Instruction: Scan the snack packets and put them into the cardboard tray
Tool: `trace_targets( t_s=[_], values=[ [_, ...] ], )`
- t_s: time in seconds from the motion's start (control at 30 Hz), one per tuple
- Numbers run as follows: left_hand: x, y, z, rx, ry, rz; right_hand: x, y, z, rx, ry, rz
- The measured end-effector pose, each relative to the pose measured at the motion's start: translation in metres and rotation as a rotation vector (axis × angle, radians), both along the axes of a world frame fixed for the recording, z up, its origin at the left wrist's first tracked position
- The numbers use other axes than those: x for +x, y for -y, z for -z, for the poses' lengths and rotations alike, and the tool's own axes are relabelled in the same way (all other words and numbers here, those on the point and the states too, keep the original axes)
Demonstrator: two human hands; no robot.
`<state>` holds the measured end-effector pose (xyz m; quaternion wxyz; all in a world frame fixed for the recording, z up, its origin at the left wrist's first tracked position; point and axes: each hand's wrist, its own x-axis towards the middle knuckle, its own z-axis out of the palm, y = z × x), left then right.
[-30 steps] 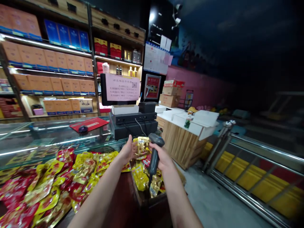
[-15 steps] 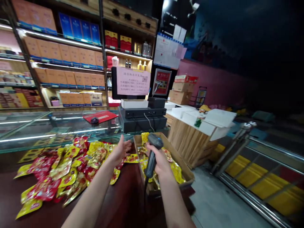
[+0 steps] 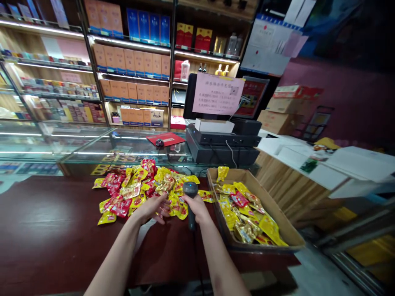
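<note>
Right hand [image 3: 197,209] grips barcode scanner [image 3: 190,193], open left hand [image 3: 150,209] touches foil packets [image 3: 135,189]; cardboard tray [image 3: 265,201] holds more

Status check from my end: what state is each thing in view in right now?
Left hand, open, fingers on the packet pile
Right hand, shut around the barcode scanner
Barcode scanner, gripped upright, cable hanging down
Loose foil snack packets, heaped on the dark red counter
Cardboard tray, open-topped, holding more packets
</note>
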<state>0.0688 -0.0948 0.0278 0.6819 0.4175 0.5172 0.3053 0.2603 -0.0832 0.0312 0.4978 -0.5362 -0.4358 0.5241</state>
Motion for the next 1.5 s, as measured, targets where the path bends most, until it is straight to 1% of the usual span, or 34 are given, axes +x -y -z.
trace_targets(
  t_s=[0.1, 0.2, 0.3, 0.43, 0.53, 0.6, 0.67, 0.77, 0.87, 0.93, 1.0, 1.07, 1.13, 1.2, 1.3, 1.4, 1.5],
  values=[
    [0.009, 0.005, 0.018, -0.042, 0.033, -0.066, -0.003, -0.005, 0.013, 0.002, 0.120, -0.009],
    [0.021, 0.007, 0.029, -0.068, 0.129, -0.127, -0.005, -0.008, 0.021, -0.001, 0.190, -0.024],
    [0.033, 0.007, 0.030, -0.069, 0.175, -0.160, -0.005, -0.010, 0.025, 0.025, 0.216, -0.061],
    [0.040, 0.007, 0.024, -0.067, 0.141, -0.206, -0.001, -0.012, 0.025, 0.029, 0.202, -0.126],
    [0.039, 0.009, 0.020, -0.062, 0.100, -0.204, 0.005, -0.011, 0.021, 0.001, 0.161, -0.155],
    [0.037, 0.011, 0.019, -0.053, 0.099, -0.178, 0.008, -0.008, 0.017, -0.018, 0.133, -0.142],
    [0.036, 0.013, 0.018, -0.036, 0.127, -0.141, 0.011, -0.004, 0.012, -0.068, 0.054, -0.125],
    [0.038, 0.015, 0.018, 0.006, 0.200, -0.067, 0.011, 0.002, 0.007, -0.169, -0.103, -0.168],
    [0.043, 0.015, 0.021, 0.059, 0.243, -0.026, 0.010, 0.007, 0.005, -0.175, -0.144, -0.197],
    [0.047, 0.012, 0.026, 0.080, 0.234, -0.073, 0.009, 0.010, 0.003, -0.152, -0.150, -0.189],
    [0.051, 0.009, 0.031, 0.073, 0.216, -0.164, 0.008, 0.015, 0.000, -0.114, -0.163, -0.200],
    [0.053, 0.003, 0.035, 0.061, 0.223, -0.250, 0.007, 0.020, -0.006, -0.041, -0.146, -0.213],
    [0.054, -0.003, 0.037, 0.071, 0.269, -0.294, 0.006, 0.024, -0.012, 0.033, -0.095, -0.204],
    [0.055, -0.009, 0.035, 0.104, 0.338, -0.318, 0.007, 0.025, -0.017, 0.041, -0.052, -0.201],
    [0.055, -0.019, 0.028, 0.181, 0.415, -0.335, 0.009, 0.023, -0.022, -0.029, -0.049, -0.226],
    [0.057, -0.028, 0.021, 0.244, 0.429, -0.329, 0.012, 0.020, -0.023, -0.050, -0.051, -0.209],
    [0.060, -0.036, 0.019, 0.277, 0.433, -0.338, 0.012, 0.017, -0.024, -0.048, -0.050, -0.193]
  ],
)
